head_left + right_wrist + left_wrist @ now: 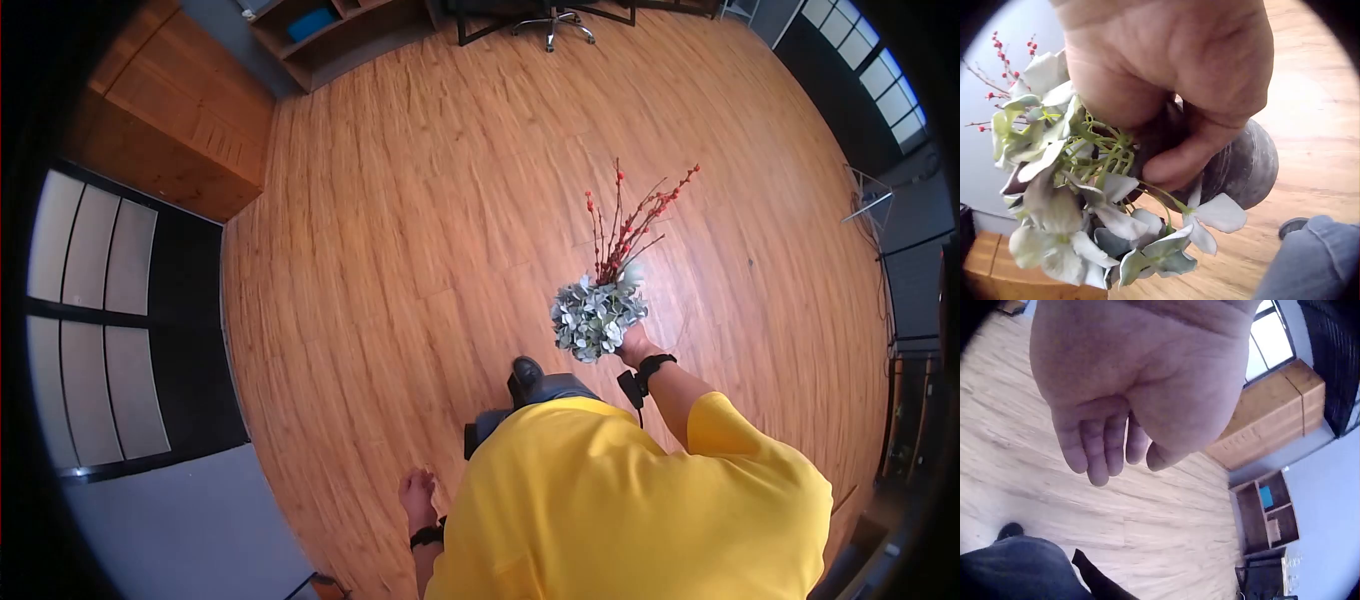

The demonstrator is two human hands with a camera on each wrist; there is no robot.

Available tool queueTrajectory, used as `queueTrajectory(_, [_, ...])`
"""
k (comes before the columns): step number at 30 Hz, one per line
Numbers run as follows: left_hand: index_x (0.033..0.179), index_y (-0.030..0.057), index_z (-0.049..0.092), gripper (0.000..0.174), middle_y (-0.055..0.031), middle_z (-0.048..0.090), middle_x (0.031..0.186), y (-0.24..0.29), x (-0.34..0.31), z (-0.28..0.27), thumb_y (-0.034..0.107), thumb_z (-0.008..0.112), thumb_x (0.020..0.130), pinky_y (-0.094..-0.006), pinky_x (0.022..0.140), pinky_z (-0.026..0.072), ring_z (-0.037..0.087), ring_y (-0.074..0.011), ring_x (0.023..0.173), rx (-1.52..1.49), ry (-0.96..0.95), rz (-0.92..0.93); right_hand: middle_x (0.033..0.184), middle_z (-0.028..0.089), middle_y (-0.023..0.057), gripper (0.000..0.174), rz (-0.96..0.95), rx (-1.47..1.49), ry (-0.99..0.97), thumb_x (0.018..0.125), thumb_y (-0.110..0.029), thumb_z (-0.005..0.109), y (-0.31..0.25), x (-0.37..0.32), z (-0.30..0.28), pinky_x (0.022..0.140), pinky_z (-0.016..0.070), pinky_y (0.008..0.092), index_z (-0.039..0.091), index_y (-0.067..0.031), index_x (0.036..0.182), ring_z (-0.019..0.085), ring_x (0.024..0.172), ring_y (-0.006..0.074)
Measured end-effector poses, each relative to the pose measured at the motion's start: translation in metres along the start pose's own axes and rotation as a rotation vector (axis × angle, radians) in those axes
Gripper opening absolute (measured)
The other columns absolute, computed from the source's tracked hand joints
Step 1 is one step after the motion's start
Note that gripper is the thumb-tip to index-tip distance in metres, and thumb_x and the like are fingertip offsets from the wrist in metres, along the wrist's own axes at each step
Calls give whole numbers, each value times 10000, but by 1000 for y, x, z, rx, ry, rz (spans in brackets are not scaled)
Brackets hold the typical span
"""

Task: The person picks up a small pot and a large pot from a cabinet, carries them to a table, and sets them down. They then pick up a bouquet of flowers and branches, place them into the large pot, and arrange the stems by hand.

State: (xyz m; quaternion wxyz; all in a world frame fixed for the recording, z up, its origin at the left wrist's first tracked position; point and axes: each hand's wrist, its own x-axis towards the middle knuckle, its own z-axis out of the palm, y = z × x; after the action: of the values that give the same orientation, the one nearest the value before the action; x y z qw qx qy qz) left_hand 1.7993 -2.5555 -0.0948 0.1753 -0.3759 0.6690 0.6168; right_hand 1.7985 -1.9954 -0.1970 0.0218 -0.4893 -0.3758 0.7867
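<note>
In the right wrist view my right hand (1172, 81) grips a dark grey vase (1244, 165) round its neck, thumb curled over it. Pale green-white flowers (1060, 244) and thin stems of red berries (1002, 56) stick out of the vase. From the head, the flowers (590, 318) and red berry stems (630, 225) are held out in front at the right by my right hand (636, 345); the flowers cover the vase there. My left hand (418, 492) hangs low at the left side. Up close, the left hand (1141, 381) holds nothing, its fingers loosely curled.
A wooden floor (400, 260) spreads around my feet. A wooden cabinet (190, 120) and a shelf unit (350, 45) stand at the back left, and a chair base (552, 28) is at the far end. A white wire stand (868, 205) is at the right wall.
</note>
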Motion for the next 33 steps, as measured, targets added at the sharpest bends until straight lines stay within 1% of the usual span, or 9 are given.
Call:
queueTrajectory(4, [1065, 53, 593, 180, -43, 648, 913, 29, -1, 28, 162, 618, 925, -280, 643, 496, 650, -179, 789, 32, -29, 56, 1031, 671, 57, 361, -26, 12, -79, 843, -200, 694, -2, -4, -3, 665, 555, 436, 586, -130, 1181, 669, 836, 241])
queueTrajectory(9, [1003, 69, 613, 136, -34, 635, 866, -4, 30, 5, 169, 630, 912, -271, 634, 493, 642, -162, 768, 251, -206, -134, 1227, 622, 87, 418, -823, -1797, -133, 798, -225, 699, 24, 13, -49, 982, 453, 432, 596, -162, 1198, 578, 1123, 302])
queueTrajectory(11, [879, 72, 636, 151, -68, 656, 800, -126, 105, -55, 222, 627, 887, -315, 628, 507, 659, -205, 749, 94, -331, -209, 1160, 642, 115, 370, -744, -1800, -91, 812, -311, 640, 16, -15, -42, 929, 477, 432, 618, -164, 1151, 587, 1067, 353])
queueTrajectory(13, [803, 64, 640, 204, -118, 661, 759, -102, 91, -59, 255, 590, 854, -386, 634, 511, 651, -280, 715, 1394, -494, 677, 1135, 654, 129, 384, -680, -1678, -32, 802, -290, 659, 21, -27, -37, 881, 499, 443, 616, -161, 1161, 612, 1027, 358])
queueTrajectory(21, [837, 68, 651, 228, -141, 648, 814, -79, 165, -55, 282, 579, 800, -434, 689, 513, 629, -332, 756, 1343, -544, 389, 1188, 620, 172, 492, -66, -1665, 186, 810, -376, 667, 145, -112, 22, 858, 504, 469, 585, -121, 1222, 595, 1054, 392])
queueTrajectory(24, [774, 115, 644, 132, -83, 615, 798, -15, 215, -48, 229, 595, 731, -407, 692, 509, 619, -273, 770, 1168, -675, 1115, 1224, 604, 170, 504, -181, -1624, 242, 823, -384, 657, 150, -112, 20, 880, 495, 464, 571, -122, 1245, 583, 1081, 389])
queueTrajectory(27, [788, 78, 635, 66, -65, 660, 762, 72, 277, -6, 142, 626, 796, -351, 563, 507, 649, -218, 667, 1307, -477, 522, 1260, 587, 168, 517, -267, -1622, 289, 837, -392, 648, 67, -86, 19, 901, 486, 459, 556, -123, 1269, 572, 1108, 386])
queueTrajectory(29, [967, 15, 633, 194, -61, 646, 804, 122, 305, 24, 163, 585, 851, -298, 565, 497, 634, -162, 677, 215, -126, -166, 1284, 576, 167, 525, -323, -1576, 299, 846, -397, 641, 28, -63, 36, 915, 480, 455, 547, -123, 1284, 564, 1126, 384])
queueTrajectory(33, [1008, -5, 619, 195, -70, 646, 844, 247, 323, 100, 131, 587, 871, -293, 573, 501, 642, -171, 692, 181, -66, -97, 1330, 550, 163, 553, -244, -1540, 306, 867, -412, 618, -32, -6, 96, 953, 458, 449, 513, -123, 1327, 537, 1173, 375])
